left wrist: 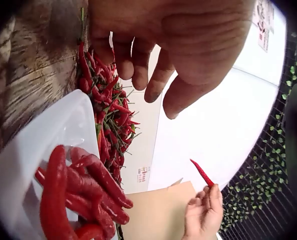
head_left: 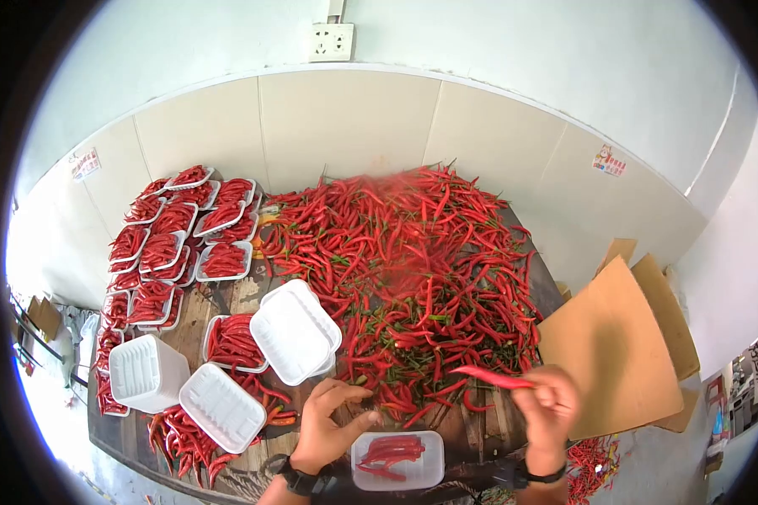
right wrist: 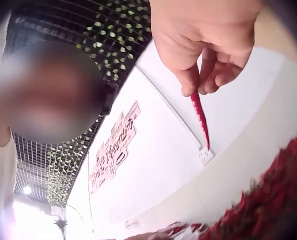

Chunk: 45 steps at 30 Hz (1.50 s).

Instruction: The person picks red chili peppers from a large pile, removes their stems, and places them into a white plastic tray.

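In the head view my right hand (head_left: 549, 406) pinches one end of a red chili pepper (head_left: 490, 377), whose tip points left. The right wrist view has that chili pepper (right wrist: 200, 117) hanging from thumb and fingers. My left hand (head_left: 330, 422) holds nothing; its fingers are loosely bent near the front edge of the chili pile (head_left: 413, 244). Between the hands, at the table's front, a white plastic tray (head_left: 435, 467) holds several red chili peppers (head_left: 392, 449) laid side by side. The left wrist view gives a close look at these chili peppers (left wrist: 58, 195).
Filled chili trays (head_left: 152, 301) are stacked at the left. Empty white trays (head_left: 290, 332) lean near the middle, with a nested stack (head_left: 147, 370) and a single tray (head_left: 223, 408) at the left front. An open cardboard box (head_left: 611, 345) stands at the right.
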{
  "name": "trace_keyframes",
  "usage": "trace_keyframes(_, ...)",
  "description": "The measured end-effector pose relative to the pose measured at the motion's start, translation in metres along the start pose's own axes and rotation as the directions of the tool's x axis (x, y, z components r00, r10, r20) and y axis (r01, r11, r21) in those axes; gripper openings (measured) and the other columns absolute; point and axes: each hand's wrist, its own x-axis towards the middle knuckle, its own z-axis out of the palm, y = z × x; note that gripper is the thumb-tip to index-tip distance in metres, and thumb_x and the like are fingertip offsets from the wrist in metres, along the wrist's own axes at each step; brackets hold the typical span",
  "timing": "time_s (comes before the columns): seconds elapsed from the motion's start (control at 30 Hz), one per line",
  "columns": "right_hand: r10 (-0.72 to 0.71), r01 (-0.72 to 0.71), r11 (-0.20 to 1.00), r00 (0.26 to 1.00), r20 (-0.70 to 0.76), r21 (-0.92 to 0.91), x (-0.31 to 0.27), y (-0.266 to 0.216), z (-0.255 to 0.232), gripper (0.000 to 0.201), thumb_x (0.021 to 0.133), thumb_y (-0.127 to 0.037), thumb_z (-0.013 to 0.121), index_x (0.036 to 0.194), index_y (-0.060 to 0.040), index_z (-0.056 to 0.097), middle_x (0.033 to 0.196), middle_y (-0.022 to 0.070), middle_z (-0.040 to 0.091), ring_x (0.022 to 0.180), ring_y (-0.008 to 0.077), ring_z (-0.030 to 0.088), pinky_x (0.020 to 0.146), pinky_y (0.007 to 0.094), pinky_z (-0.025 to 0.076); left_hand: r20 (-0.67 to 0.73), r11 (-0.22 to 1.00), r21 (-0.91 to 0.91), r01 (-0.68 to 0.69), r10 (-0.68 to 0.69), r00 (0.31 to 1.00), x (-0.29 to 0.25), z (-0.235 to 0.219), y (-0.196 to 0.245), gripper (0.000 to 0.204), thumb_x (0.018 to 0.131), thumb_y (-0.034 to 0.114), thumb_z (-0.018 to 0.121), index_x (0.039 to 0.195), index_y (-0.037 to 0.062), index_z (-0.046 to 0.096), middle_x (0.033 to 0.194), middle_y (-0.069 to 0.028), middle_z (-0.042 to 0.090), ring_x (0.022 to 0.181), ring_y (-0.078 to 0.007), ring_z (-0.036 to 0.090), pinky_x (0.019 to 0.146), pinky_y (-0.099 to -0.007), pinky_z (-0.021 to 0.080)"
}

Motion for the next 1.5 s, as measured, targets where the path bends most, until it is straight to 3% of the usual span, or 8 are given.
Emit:
trace_keyframes(0.13,-0.453,0.180,0.808,0.798,-0.397,-0.561,-0.004,-0.029,-0.073,0.021,0.092,-0.014,0.073,0.106,-0.0011,0.065,0.099,0.0061,0.066,0.088,0.0145,0.059,0.077,0.0284,0.049,0.007,1.000,-0.020,0.007,-0.007,1.000,0.000,0.001,0.003,0.034,0.073,0.021,0.087,0.100,0.0045,0.074,0.092,-0.0101,0.067,0.087,-0.0263,0.065,0.078,-0.0358,0.052)
trace_keyframes(0.23,-0.594,-0.064,0.660,0.566,-0.572,-0.749,0.013,-0.076,-0.113,0.024,0.094,-0.015,0.072,0.111,0.0013,0.066,0.102,0.0085,0.067,0.092,0.0155,0.060,0.080,0.0285,0.049,-0.001,1.000,-0.014,0.019,-0.019,1.000,0.000,0.001,0.007,0.028,0.074,0.017,0.085,0.096,0.0038,0.075,0.089,-0.0106,0.067,0.085,-0.0253,0.065,0.077,-0.0352,0.052)
trace_keyframes(0.4,-0.637,-0.320,0.330,0.619,-0.460,-0.888,0.041,-0.104,-0.136,0.034,0.095,-0.020,0.069,0.121,0.0015,0.065,0.112,0.0098,0.070,0.096,0.0202,0.062,0.089,0.0338,0.048,-0.007,0.998,-0.048,0.030,-0.031,1.000,-0.001,0.003,0.004,0.025,0.074,0.014,0.084,0.095,0.0035,0.075,0.089,-0.0104,0.067,0.083,-0.0242,0.065,0.074,-0.0344,0.051)
trace_keyframes(0.5,-0.457,-0.197,0.035,0.869,-0.191,-0.980,0.049,-0.089,-0.133,0.031,0.094,-0.021,0.068,0.117,-0.0003,0.067,0.116,0.0154,0.067,0.111,0.0328,0.060,0.098,0.0431,0.044,-0.022,0.998,-0.065,0.019,-0.021,1.000,-0.001,0.004,0.003,0.022,0.074,0.012,0.083,0.093,0.0046,0.076,0.087,-0.0093,0.067,0.081,-0.0231,0.064,0.072,-0.0336,0.051)
trace_keyframes(0.63,-0.520,-0.121,0.069,0.843,-0.139,-0.990,0.044,-0.067,-0.072,0.027,0.092,-0.018,0.069,0.112,-0.0006,0.068,0.113,0.0153,0.067,0.107,0.0336,0.060,0.097,0.0436,0.045,0.005,0.997,-0.071,0.038,-0.038,0.999,0.000,0.000,0.011,0.017,0.075,0.008,0.082,0.090,0.0038,0.076,0.087,-0.0082,0.066,0.083,-0.0203,0.063,0.075,-0.0318,0.049)
trace_keyframes(0.9,-0.002,0.126,0.841,0.973,0.230,-0.527,0.076,0.025,0.068,0.013,0.084,-0.009,0.074,0.094,-0.0028,0.068,0.088,0.0123,0.066,0.080,0.0298,0.064,0.074,0.0401,0.051,-0.001,0.996,-0.070,0.049,-0.049,0.999,0.000,0.001,0.001,0.013,0.075,0.007,0.083,0.086,0.0037,0.075,0.083,-0.0071,0.066,0.078,-0.0195,0.063,0.070,-0.0314,0.049)
trace_keyframes(1.13,0.131,0.200,0.523,0.942,0.310,-0.828,0.106,0.080,0.100,0.025,0.083,-0.030,0.075,0.077,-0.0054,0.072,0.080,0.0126,0.066,0.081,0.0342,0.063,0.073,0.0453,0.050,0.004,0.988,-0.137,0.071,-0.071,0.997,0.002,0.002,0.000,0.011,0.076,0.008,0.082,0.085,0.0069,0.076,0.079,-0.0058,0.065,0.070,-0.0173,0.061,0.060,-0.0296,0.047)
trace_keyframes(1.5,0.242,-0.242,0.970,0.918,0.313,-0.040,0.096,0.056,0.083,0.021,0.102,-0.017,0.058,0.112,0.0007,0.063,0.103,0.0070,0.070,0.095,0.0153,0.068,0.084,0.0296,0.052,0.015,0.995,-0.082,-0.051,0.053,0.998,0.004,0.001,0.001,0.009,0.075,0.010,0.083,0.083,0.0084,0.077,0.078,-0.0061,0.066,0.072,-0.0202,0.062,0.060,-0.0319,0.049)
